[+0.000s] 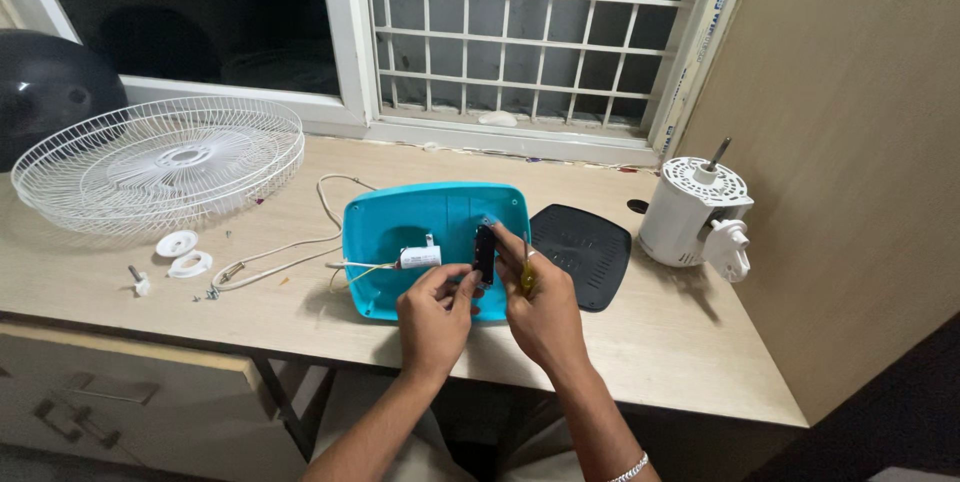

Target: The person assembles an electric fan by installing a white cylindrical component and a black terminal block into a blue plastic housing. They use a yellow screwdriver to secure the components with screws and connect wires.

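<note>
At the upper left of the frame a white fan guard is laid on the surface. At centre, over the turquoise fan base housing, a small black switch block is pinched by the closed fingers of the left hand, while a yellow-handled screwdriver is gripped in the right hand. The thin wires by the white capacitor could be strained if the block were tugged. At right the white fan motor is stood.

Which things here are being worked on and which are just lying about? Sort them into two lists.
In hand:
left hand and right hand on the small black part
yellow-handled tool in the right hand
turquoise cover
white cylinder with wires

Lying about:
white fan grille
black panel
white motor
white cord
white round caps
</note>
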